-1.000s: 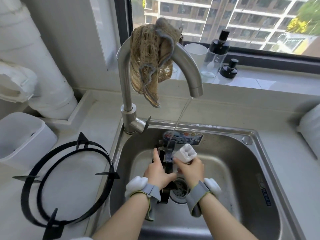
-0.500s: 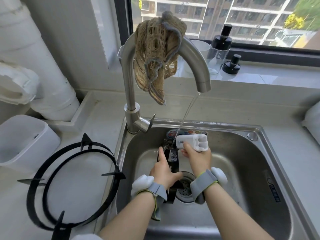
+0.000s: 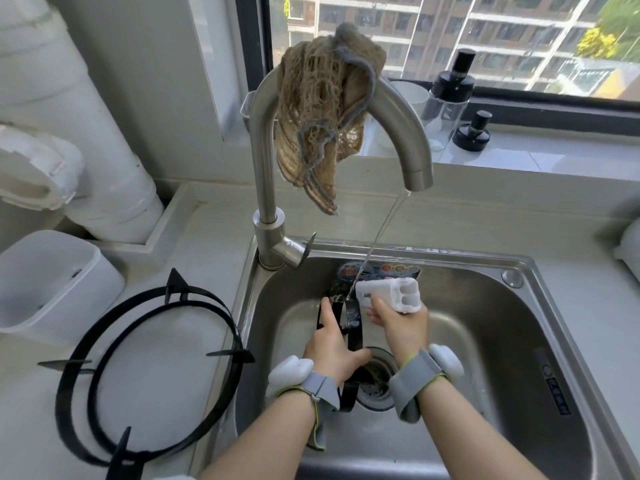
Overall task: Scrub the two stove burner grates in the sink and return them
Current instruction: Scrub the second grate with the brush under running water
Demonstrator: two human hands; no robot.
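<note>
Left of the sink (image 3: 485,341), one grate (image 3: 177,285) lies flat on the counter (image 3: 207,230). In the sink, the left hand (image 3: 332,351) grips the second grate (image 3: 354,317) upright; the right hand (image 3: 401,323), just beside, clasps a white brush (image 3: 391,294) against it. Likely stiff, heavy, slippery wet: best held by its ring.

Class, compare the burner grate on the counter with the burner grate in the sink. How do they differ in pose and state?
The counter grate lies flat beside the sink; the sink grate stands on edge over the drain. The counter grate is untouched; the left hand grips the sink grate while the right hand holds a white scrubber to it. Tap water runs onto the sink grate, not the counter grate. Both are black.
</note>
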